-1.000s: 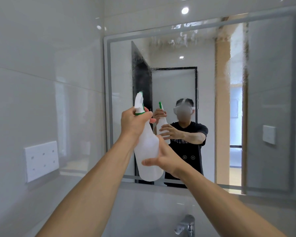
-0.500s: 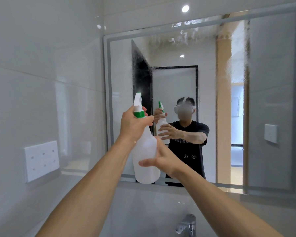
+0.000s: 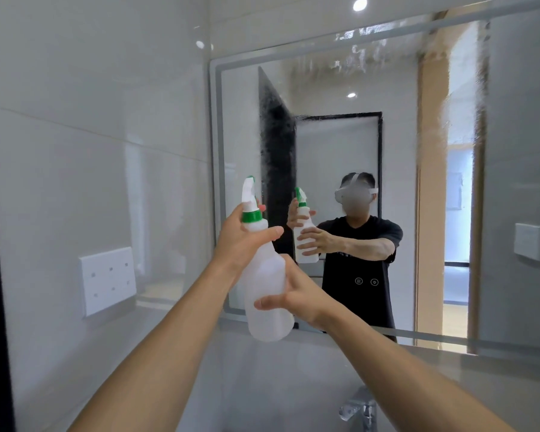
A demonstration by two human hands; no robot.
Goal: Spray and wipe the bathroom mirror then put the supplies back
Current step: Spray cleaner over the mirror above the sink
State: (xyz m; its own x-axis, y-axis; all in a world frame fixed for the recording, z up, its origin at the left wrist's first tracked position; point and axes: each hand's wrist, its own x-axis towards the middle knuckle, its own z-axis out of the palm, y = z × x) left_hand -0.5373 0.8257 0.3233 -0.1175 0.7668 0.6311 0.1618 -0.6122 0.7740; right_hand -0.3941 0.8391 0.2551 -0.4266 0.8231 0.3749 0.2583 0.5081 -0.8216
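A white spray bottle (image 3: 267,294) with a green collar and a white trigger head is held up in front of the bathroom mirror (image 3: 340,151). My left hand (image 3: 240,241) grips its neck just below the collar, fingers at the trigger. My right hand (image 3: 293,294) cups the bottle's lower body from the right. The nozzle points at the mirror's lower left part. Spray mist and droplets cover the mirror's upper area and left side. No cloth is in view.
A chrome tap (image 3: 360,411) stands below, near the bottom edge. A white wall socket plate (image 3: 108,280) sits on the tiled wall at left. The mirror reflects a person holding the bottle, a dark door and a doorway.
Both hands and the bottle have shifted slightly left and down along the mirror. The grip is unchanged.
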